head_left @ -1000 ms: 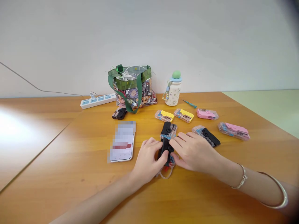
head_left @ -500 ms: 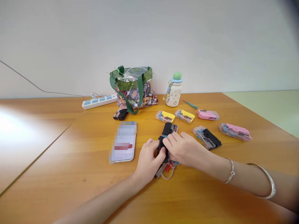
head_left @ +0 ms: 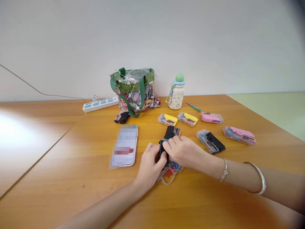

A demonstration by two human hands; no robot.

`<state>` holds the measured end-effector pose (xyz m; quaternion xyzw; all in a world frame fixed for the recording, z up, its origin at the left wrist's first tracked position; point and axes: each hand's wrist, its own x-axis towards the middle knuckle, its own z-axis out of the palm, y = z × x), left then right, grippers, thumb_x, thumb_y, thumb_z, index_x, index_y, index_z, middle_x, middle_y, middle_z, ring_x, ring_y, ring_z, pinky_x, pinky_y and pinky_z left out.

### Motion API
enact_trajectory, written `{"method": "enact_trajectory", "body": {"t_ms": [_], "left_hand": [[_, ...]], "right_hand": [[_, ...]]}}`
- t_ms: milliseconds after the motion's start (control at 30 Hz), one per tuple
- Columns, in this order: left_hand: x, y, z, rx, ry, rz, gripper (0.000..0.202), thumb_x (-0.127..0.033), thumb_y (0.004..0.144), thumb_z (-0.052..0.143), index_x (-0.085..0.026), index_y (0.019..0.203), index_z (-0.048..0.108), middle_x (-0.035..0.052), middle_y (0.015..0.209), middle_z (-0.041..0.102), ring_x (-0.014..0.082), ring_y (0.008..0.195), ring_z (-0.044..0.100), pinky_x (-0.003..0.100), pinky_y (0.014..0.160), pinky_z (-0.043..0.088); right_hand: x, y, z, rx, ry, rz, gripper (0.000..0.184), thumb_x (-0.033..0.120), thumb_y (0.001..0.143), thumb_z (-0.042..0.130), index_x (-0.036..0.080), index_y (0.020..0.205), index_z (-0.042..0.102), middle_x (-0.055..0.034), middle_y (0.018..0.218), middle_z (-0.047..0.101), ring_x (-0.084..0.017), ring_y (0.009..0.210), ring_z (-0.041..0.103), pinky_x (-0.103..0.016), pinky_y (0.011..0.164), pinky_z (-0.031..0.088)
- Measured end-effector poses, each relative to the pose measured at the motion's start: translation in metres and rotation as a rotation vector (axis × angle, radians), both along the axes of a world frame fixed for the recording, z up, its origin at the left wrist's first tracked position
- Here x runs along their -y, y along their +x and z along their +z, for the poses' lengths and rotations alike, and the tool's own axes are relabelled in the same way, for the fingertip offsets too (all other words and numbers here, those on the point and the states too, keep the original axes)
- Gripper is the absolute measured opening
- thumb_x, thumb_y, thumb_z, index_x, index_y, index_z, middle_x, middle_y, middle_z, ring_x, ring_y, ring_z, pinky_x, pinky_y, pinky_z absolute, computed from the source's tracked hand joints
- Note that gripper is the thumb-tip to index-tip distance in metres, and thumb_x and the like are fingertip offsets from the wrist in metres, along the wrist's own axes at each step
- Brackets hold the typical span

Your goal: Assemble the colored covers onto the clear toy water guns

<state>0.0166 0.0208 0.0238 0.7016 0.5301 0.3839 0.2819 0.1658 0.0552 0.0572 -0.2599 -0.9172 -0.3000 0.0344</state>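
Left hand [head_left: 149, 167], right hand [head_left: 183, 152] grip black plastic piece [head_left: 162, 152], mostly hidden.

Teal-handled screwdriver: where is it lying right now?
In the head view, the teal screwdriver lies near the wooden table's far edge, right of the white water bottle, behind the nearest pink packet.

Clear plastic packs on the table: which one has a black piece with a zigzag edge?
The pack to the right of the right hand. The other black pack, closer to that hand, shows no zigzag edge.
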Motion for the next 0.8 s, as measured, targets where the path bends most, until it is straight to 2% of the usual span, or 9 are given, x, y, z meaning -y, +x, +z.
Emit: {"method": "enact_trajectory", "body": {"t_ms": [167, 300, 400, 533, 667, 733, 800], "left_hand": [[-0.001, -0.001, 0.002, 0.01, -0.001, -0.027, 0.021, -0.024, 0.085, 0.04, -0.02, 0.066, 0.045, 0.0, 0.065, 0.049, 0.0182, 0.07, 0.044, 0.027, 0.059, 0.035], [-0.004, -0.003, 0.002, 0.044, -0.022, -0.046, 0.021, -0.029, 0.089, 0.041, -0.02, 0.08, 0.058, 0.002, 0.075, 0.057, 0.0201, 0.078, 0.048, 0.029, 0.065, 0.04], [-0.007, -0.005, -0.001, 0.037, -0.027, -0.043, 0.022, -0.033, 0.089, 0.044, -0.02, 0.087, 0.063, 0.0037, 0.083, 0.062, 0.0217, 0.083, 0.05, 0.032, 0.069, 0.041], [-0.008, -0.005, -0.005, 0.044, -0.041, -0.05, 0.022, -0.034, 0.089, 0.047, -0.021, 0.089, 0.065, 0.0043, 0.086, 0.063, 0.0222, 0.085, 0.051, 0.032, 0.07, 0.042], [-0.009, -0.006, -0.007, 0.062, -0.058, -0.041, 0.02, -0.034, 0.088, 0.049, -0.022, 0.09, 0.065, 0.0041, 0.086, 0.063, 0.0216, 0.084, 0.052, 0.031, 0.07, 0.043], [-0.009, -0.006, -0.006, 0.073, -0.065, -0.041, 0.02, -0.034, 0.088, 0.049, -0.022, 0.09, 0.065, 0.0038, 0.086, 0.062, 0.0214, 0.084, 0.053, 0.031, 0.071, 0.043], [-0.009, -0.006, -0.005, 0.074, -0.069, -0.05, 0.02, -0.034, 0.088, 0.049, -0.022, 0.089, 0.065, 0.0038, 0.086, 0.062, 0.0214, 0.084, 0.053, 0.032, 0.072, 0.043]], "right_hand": [[-0.007, 0.008, 0.007, -0.197, -0.129, 0.038, 0.012, 0.013, 0.083, 0.045, 0.016, 0.075, 0.054, -0.0034, 0.061, 0.061, -0.017, 0.053, 0.055, -0.029, 0.048, 0.024], [-0.007, 0.028, 0.01, -0.475, -0.31, -0.08, 0.018, 0.015, 0.087, 0.043, 0.017, 0.078, 0.059, -0.0005, 0.065, 0.063, -0.014, 0.057, 0.057, -0.027, 0.05, 0.028], [-0.006, 0.051, 0.005, -0.577, -0.437, -0.143, 0.017, 0.018, 0.089, 0.047, 0.02, 0.083, 0.063, 0.0005, 0.07, 0.064, -0.014, 0.068, 0.058, -0.025, 0.058, 0.035], [-0.005, 0.072, -0.007, -0.596, -0.505, -0.142, 0.011, 0.02, 0.087, 0.054, 0.021, 0.082, 0.065, 0.0001, 0.072, 0.064, -0.017, 0.075, 0.055, -0.027, 0.065, 0.039], [0.0, 0.073, -0.016, -0.519, -0.523, -0.065, 0.009, 0.019, 0.086, 0.056, 0.02, 0.081, 0.065, -0.0028, 0.081, 0.065, -0.019, 0.082, 0.053, -0.031, 0.074, 0.042], [0.002, 0.071, -0.015, -0.47, -0.552, -0.062, 0.006, 0.024, 0.084, 0.061, 0.021, 0.083, 0.065, -0.0033, 0.085, 0.065, -0.02, 0.086, 0.052, -0.034, 0.077, 0.042], [0.003, 0.072, -0.013, -0.451, -0.609, -0.074, 0.011, 0.033, 0.083, 0.063, 0.023, 0.086, 0.067, -0.0029, 0.09, 0.065, -0.021, 0.09, 0.052, -0.036, 0.08, 0.041]]}}
